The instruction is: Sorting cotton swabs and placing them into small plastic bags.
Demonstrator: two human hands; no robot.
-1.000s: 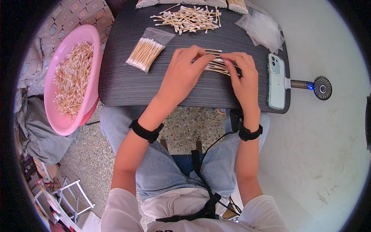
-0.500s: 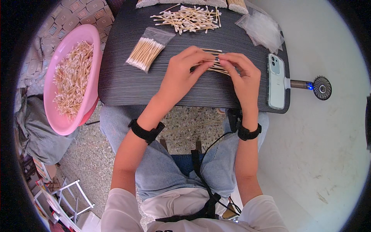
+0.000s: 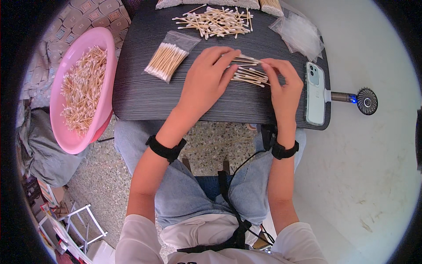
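Observation:
Several loose cotton swabs (image 3: 249, 78) with wooden sticks lie side by side on the dark table between my hands. My left hand (image 3: 207, 77) is at their left ends, its thumb and index finger apart, with the index fingertip by the far swabs. On the other side, my right hand (image 3: 285, 78) pinches the right end of a cotton swab (image 3: 249, 58) at the far edge of the group. A clear zip bag (image 3: 166, 60) packed with swabs lies left of my left hand. Beyond my hands spreads a loose pile of cotton swabs (image 3: 217, 22).
A pink basin (image 3: 110, 57) full of swabs stands left of the table (image 3: 145, 103). Empty clear bags (image 3: 301, 33) lie at the far right, near a phone (image 3: 315, 99) and a small fan (image 3: 366, 101). Filled swab packs (image 3: 233, 3) line the far edge.
My hands have moved apart from their close pinch over the swabs. My left fingers have spread, and more of the small swab group shows between the hands.

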